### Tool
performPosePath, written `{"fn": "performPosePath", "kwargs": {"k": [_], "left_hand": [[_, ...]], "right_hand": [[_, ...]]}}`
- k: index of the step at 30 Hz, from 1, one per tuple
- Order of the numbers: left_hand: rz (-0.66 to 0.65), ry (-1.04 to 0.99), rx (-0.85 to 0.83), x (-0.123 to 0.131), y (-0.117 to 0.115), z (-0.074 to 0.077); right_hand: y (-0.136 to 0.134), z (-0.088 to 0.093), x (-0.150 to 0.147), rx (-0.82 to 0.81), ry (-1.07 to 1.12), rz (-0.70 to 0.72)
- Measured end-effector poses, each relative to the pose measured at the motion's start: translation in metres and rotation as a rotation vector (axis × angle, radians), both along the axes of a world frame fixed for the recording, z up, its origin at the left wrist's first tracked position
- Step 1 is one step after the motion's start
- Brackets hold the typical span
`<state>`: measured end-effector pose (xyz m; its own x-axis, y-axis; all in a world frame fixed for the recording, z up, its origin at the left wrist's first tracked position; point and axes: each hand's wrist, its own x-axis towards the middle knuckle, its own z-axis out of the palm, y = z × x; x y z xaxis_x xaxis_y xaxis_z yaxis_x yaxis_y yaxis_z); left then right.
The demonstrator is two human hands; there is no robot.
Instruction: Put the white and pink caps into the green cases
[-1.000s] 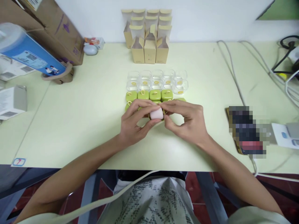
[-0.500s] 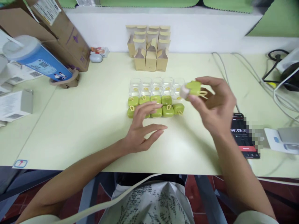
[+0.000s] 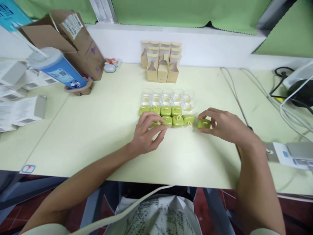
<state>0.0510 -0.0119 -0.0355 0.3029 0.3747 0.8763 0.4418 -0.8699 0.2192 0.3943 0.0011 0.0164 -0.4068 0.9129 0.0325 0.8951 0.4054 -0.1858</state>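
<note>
My right hand (image 3: 217,125) grips a small glossy green rounded-square case (image 3: 203,123) with a yellow cord loop, low at the tabletop. Left of it lies a tilted green case (image 3: 188,120). Several similar cases, such as this green case (image 3: 177,121), stand in two rows. My left hand (image 3: 149,133) hovers over the front row, partly hiding it, with curved fingers apart and nothing visibly held; its fingertips are close to another green case (image 3: 167,121). Behind the rows are several clear plastic trays (image 3: 167,97) with yellow round marks.
Open small cardboard boxes (image 3: 162,70) stand against the wall. At the left are a large brown carton (image 3: 90,54), a blue cup (image 3: 62,73) in a holder and white boxes (image 3: 29,109). Cables (image 3: 231,80) run along the right, near a phone (image 3: 238,151) partly behind my forearm.
My right hand has brought the green case down from mid-air to the table, right of the front row. My left hand stays over the rows, its fingers closer together. The view has tilted upward.
</note>
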Motion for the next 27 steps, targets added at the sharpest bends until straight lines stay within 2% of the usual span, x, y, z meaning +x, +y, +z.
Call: {"fn": "performPosePath", "kwargs": {"k": [4, 6, 8, 11, 14, 18, 22, 27], "left_hand": [[0.016, -0.012, -0.002, 0.001, 0.002, -0.001], [0.036, -0.022, 0.010, -0.001, 0.004, 0.001], [0.076, -0.039, 0.023, -0.005, 0.007, 0.003], [0.203, -0.111, -0.018, -0.015, 0.016, 0.006], [0.294, -0.230, -0.136, -0.028, 0.028, 0.003], [0.304, -0.372, -0.323, -0.038, 0.040, -0.003], [0.344, -0.477, -0.576, -0.037, 0.042, -0.002], [0.369, -0.525, -0.636, -0.034, 0.042, -0.001]], "right_hand": [[-0.004, 0.000, -0.021, 0.197, -0.010, 0.114], [-0.005, -0.001, -0.035, 0.247, -0.010, 0.210], [-0.005, -0.004, -0.046, 0.282, -0.042, 0.240], [-0.005, -0.007, -0.052, 0.343, -0.066, 0.208], [-0.003, -0.010, -0.049, 0.356, -0.033, 0.165], [0.002, -0.018, -0.046, 0.357, 0.029, 0.042], [0.009, -0.030, -0.050, 0.391, 0.023, 0.011], [0.013, -0.035, -0.054, 0.382, 0.014, -0.010]]}}
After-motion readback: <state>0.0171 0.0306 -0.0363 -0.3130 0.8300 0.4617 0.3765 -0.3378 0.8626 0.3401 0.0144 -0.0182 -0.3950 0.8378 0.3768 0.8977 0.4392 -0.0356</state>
